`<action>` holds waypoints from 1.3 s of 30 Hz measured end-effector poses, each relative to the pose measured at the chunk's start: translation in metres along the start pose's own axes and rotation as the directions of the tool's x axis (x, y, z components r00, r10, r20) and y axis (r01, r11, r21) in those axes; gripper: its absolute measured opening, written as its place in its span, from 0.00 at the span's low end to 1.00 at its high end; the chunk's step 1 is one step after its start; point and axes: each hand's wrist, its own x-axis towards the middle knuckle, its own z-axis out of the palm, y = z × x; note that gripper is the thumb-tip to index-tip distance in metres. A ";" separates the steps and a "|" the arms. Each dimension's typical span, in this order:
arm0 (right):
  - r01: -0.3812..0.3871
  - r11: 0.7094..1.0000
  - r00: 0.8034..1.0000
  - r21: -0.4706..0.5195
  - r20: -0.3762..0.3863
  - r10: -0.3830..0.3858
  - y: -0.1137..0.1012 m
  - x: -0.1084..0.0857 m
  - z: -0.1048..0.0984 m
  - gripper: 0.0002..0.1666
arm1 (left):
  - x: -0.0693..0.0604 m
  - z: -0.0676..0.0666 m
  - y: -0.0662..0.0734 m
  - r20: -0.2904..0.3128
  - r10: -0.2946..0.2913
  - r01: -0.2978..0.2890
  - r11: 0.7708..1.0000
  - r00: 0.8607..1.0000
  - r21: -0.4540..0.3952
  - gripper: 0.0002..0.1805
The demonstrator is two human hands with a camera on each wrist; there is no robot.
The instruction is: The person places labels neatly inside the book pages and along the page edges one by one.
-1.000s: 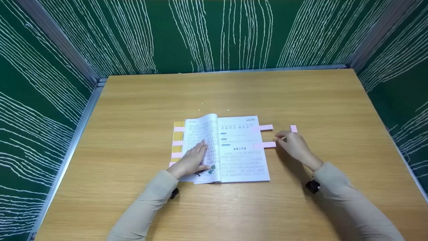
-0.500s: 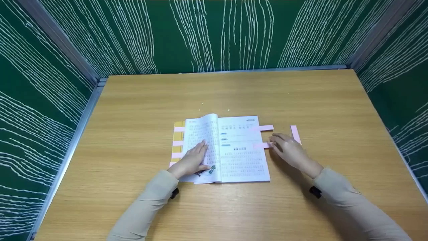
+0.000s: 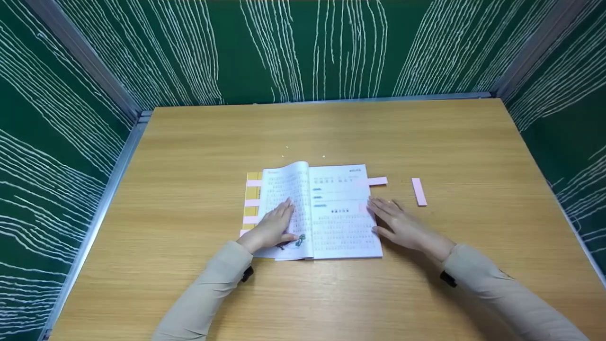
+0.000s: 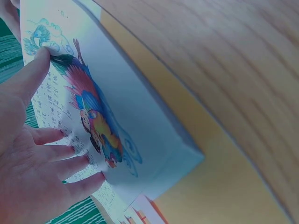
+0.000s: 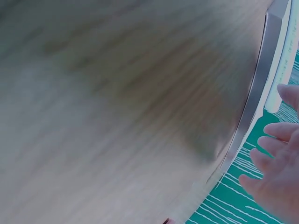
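An open book point(image 3: 343, 237) with printed text lies on the table. My left hand point(image 3: 271, 229) rests with spread fingers on its left page, which bulges near the spine; in the left wrist view the same hand point(image 4: 35, 172) presses beside a colourful illustration point(image 4: 96, 112). At the book's right edge, my right hand point(image 3: 402, 226) lies with extended fingers over the lower pink sticky tab point(image 3: 362, 207), hiding its outer part. The right wrist view has this hand point(image 5: 278, 158) beside the book's edge. Above it, another pink tab point(image 3: 378, 181) sticks out past the page.
A pink strip pad point(image 3: 419, 192) lies on the wooden table point(image 3: 331, 303), right of the book. Several pink tabs point(image 3: 251, 202) line the left side over the yellow cover point(image 3: 249, 211). Tiny white scraps point(image 3: 324, 156) lie behind the book. Green panels point(image 3: 303, 52) surround the table.
My right hand has moved left from near the pink strip pad onto the lower tab at the page edge, its fingers straightening. The pad is fully uncovered now. My left hand has stayed still.
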 end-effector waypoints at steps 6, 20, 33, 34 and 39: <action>-0.009 1.000 0.997 -0.007 0.080 0.010 -0.001 0.000 0.002 0.38 | 0.000 0.000 0.000 -0.009 0.001 -0.001 1.000 1.000 0.004 0.45; -0.028 1.000 0.992 0.000 0.123 0.028 -0.006 -0.001 0.005 0.39 | 0.001 0.001 0.000 -0.007 0.002 -0.002 1.000 1.000 0.015 0.45; -0.012 1.000 0.990 0.014 0.137 0.010 -0.011 0.007 0.006 0.40 | -0.001 0.000 0.001 -0.009 0.017 -0.017 1.000 1.000 0.007 0.44; -0.014 1.000 0.990 0.017 0.142 0.011 -0.012 0.007 0.006 0.40 | -0.001 0.000 0.001 -0.011 0.016 -0.016 1.000 1.000 0.005 0.44; -0.019 0.999 0.985 0.026 0.170 0.014 -0.016 0.011 0.003 0.40 | -0.001 0.001 0.000 -0.011 0.012 -0.011 1.000 1.000 0.007 0.45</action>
